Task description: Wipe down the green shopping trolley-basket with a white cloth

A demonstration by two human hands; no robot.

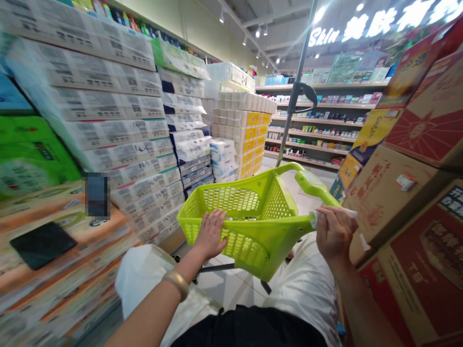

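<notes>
The lime-green plastic shopping-cart basket (249,248) stood tilted at the centre of the frame, between two knees in white trousers (304,284). Its perforated far wall showed, but the near wall hid most of the floor inside, and only scraps of the wheeled undercarriage (217,268) could be made out below.

The left hand (210,234) lay over the near rim, fingers close together and thumb apart against the outside; how firmly they pressed could not be told. A gold-coloured bangle (176,283) circled that wrist. The right hand (334,234), right of centre, was closed around a white cloth (314,220) at the near end of the green handle (314,187), with the fingertips partly hidden.

Behind the basket a grey pole (289,120) with a dark hook (307,96) rose past the top edge; its foot was hidden. Wrapped paper packs (119,103) filled the upper left. At lower left, a black slab (43,245) lay on blurred orange packs (108,231), near a dark shape (97,195) pixelated beyond recognition. Cartons (379,188), cut off by the right edge, were stacked opposite.
</notes>
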